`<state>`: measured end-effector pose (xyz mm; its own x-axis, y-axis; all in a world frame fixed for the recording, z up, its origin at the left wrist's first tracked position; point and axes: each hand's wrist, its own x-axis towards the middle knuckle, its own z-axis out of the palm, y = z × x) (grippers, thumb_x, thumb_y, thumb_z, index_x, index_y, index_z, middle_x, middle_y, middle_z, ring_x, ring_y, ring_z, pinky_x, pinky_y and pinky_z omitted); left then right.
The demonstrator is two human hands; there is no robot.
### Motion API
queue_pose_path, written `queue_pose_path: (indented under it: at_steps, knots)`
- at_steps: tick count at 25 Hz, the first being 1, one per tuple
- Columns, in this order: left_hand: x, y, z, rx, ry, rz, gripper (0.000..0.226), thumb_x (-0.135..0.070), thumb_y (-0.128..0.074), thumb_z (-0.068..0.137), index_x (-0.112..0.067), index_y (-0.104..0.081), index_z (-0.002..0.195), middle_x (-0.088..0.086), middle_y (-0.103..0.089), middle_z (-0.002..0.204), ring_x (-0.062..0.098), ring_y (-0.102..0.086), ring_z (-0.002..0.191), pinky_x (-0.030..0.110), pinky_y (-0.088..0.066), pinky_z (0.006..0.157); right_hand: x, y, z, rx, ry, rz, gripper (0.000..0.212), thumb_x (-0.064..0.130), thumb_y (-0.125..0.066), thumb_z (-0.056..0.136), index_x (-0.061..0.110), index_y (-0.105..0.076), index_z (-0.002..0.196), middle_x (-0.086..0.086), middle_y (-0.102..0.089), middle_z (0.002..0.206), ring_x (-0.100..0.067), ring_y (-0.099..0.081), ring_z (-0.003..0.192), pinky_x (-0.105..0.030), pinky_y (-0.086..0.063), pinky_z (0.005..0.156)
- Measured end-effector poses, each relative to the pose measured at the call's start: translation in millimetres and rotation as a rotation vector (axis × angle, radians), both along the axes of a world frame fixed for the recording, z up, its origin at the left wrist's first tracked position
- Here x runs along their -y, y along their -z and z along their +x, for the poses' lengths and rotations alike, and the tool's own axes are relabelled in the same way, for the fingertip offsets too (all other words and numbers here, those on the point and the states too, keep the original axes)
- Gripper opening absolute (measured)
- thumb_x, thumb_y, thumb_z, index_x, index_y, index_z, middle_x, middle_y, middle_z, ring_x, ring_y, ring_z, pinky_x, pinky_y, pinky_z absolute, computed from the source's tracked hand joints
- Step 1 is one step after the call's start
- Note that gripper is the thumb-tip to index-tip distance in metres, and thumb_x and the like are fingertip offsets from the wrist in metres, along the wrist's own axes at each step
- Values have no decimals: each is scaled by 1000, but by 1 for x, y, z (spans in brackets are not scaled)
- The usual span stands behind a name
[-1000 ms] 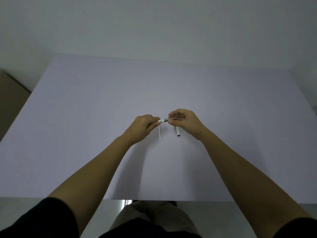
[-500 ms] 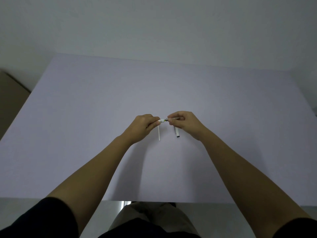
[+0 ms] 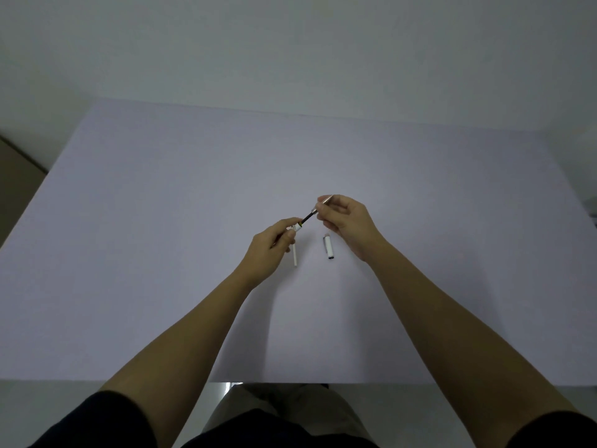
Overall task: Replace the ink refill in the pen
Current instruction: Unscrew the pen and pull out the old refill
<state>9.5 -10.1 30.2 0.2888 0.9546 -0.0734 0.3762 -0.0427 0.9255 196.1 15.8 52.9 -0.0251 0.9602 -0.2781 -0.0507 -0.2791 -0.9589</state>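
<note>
My left hand grips a white pen barrel, mostly hidden in the fist with only its open end showing. A thin dark ink refill sticks out of that end, slanting up to the right. My right hand pinches the refill near its metal tip. A thin white stick, maybe a second refill, lies on the table just below my left fingers. A short white pen cap lies on the table below my right hand.
The work surface is a pale lilac table running to a white wall at the back. Its near edge crosses in front of my lap. A brown surface shows beyond the left edge.
My right hand has moved up and to the right, drawing the dark refill out of the barrel. The left hand stays in place. The cap, earlier partly covered, now lies in full view.
</note>
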Motion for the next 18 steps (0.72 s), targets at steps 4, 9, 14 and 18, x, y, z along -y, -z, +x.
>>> queue_pose_path:
  at_steps: [4, 9, 14, 18]
  knots:
    - [-1, 5, -6, 2, -16, -26, 25, -29, -40, 97, -40, -56, 112, -10, -59, 81, -5, -54, 65, 0, -41, 62, -7, 4, 15, -10, 155, 13, 15, 20, -63, 86, 24, -66, 100, 8, -69, 87, 0, -66, 83, -10, -52, 70]
    - [-12, 10, -11, 8, -93, -49, 23, -33, -40, 96, -41, -56, 110, -8, -59, 80, -3, -54, 63, 3, -44, 61, 4, 46, 33, 595, 84, -166, 26, 21, -69, 80, 9, -69, 104, -7, -71, 95, -13, -60, 88, -24, -43, 80]
    - [-18, 14, -11, 11, -111, -40, 23, -34, -41, 96, -38, -57, 112, -11, -59, 79, -4, -55, 64, 2, -43, 62, 14, 79, 34, 754, 133, -194, 25, 13, -72, 76, 1, -65, 98, -16, -71, 96, -26, -63, 95, -26, -44, 76]
    - [-19, 21, -13, -12, -136, -48, 24, -32, -41, 96, -36, -57, 115, -10, -59, 79, -1, -56, 64, 2, -43, 62, 12, 90, 33, 761, 98, -159, 25, 13, -73, 76, 1, -69, 97, -18, -72, 95, -26, -66, 91, -20, -42, 75]
